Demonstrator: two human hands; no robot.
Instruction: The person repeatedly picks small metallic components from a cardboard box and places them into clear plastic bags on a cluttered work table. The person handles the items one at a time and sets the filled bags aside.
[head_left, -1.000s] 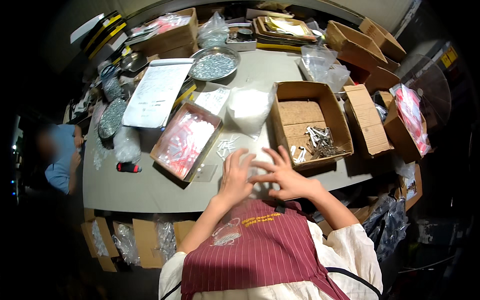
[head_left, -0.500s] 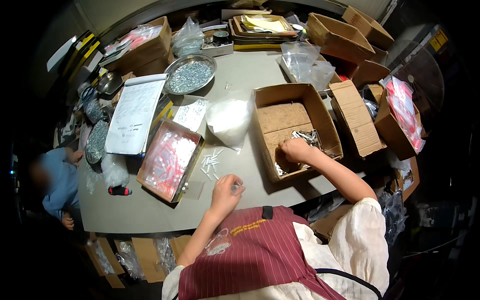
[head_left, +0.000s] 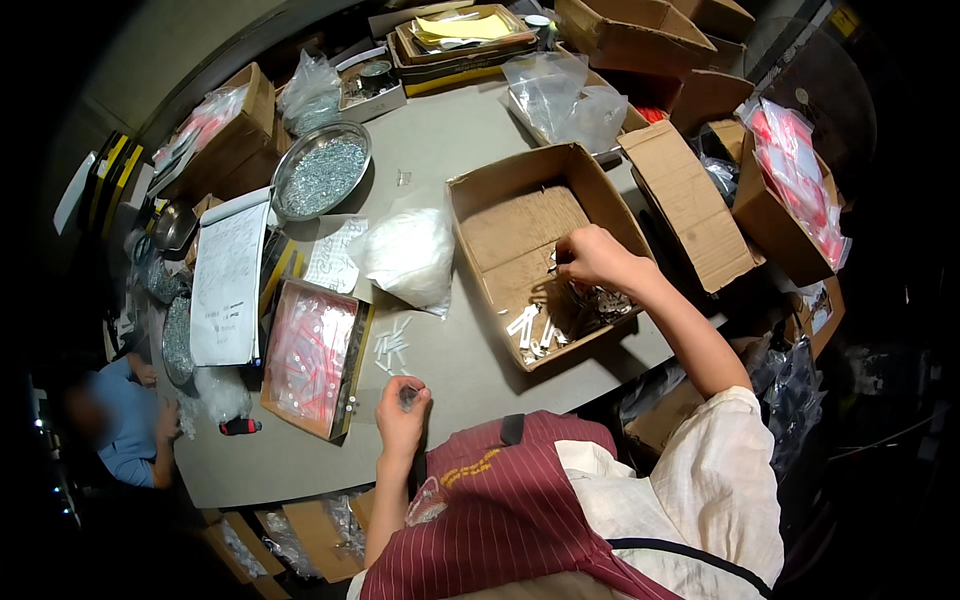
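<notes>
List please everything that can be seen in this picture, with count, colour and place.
open cardboard box: one, brown, centre of table, small white and metal parts inside
shallow box: one, brown, holds pink-printed bags, left of centre
clear bag: one, whitish, between the two boxes
loose white pieces: several, on table beside shallow box
metal bowl: one, silver, far left
paper pad: one, white, left edge
table: one, grey
left hand: pinching something small near table edge
right hand: inside open cardboard box

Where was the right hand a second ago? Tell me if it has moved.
Yes. The right hand was at the table edge beside the left hand; it has moved away, into the open cardboard box.
</notes>
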